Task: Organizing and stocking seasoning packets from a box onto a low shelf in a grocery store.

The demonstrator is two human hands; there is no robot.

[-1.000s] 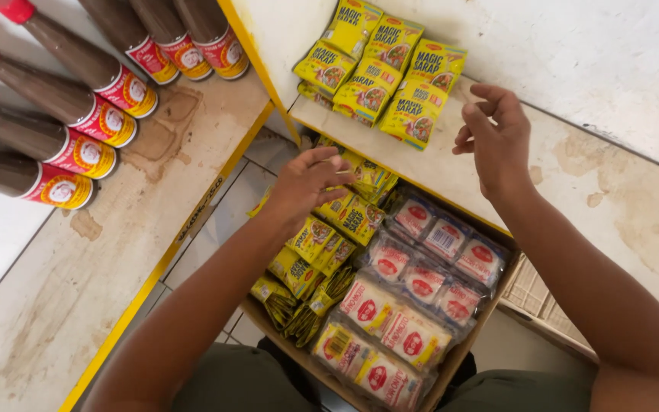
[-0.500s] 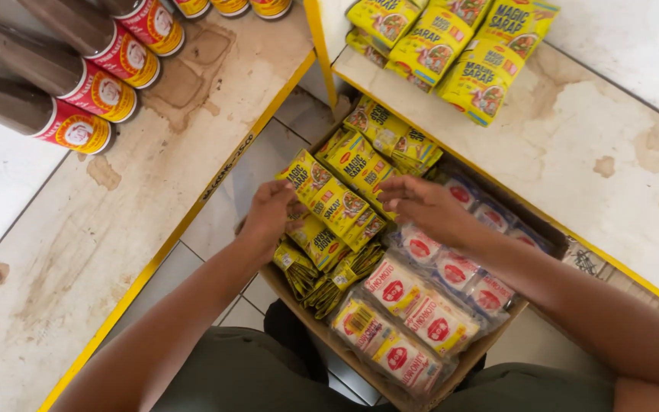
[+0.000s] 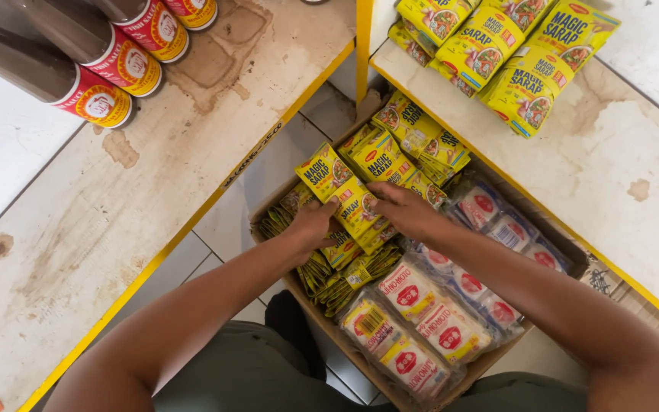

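Left to right: your left hand [image 3: 316,223] and right hand [image 3: 400,210], apart a second ago, have now closed together on a strip of yellow sachets [image 3: 342,191], lifting it above the cardboard box [image 3: 310,301]; more yellow sachet packs [image 3: 509,53] lie on the right shelf [image 3: 612,168].

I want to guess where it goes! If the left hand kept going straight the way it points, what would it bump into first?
Probably the yellow packets. The left hand points up and right, and its fingers already touch that bunch, which the right hand grips too. Depth is hard to judge.
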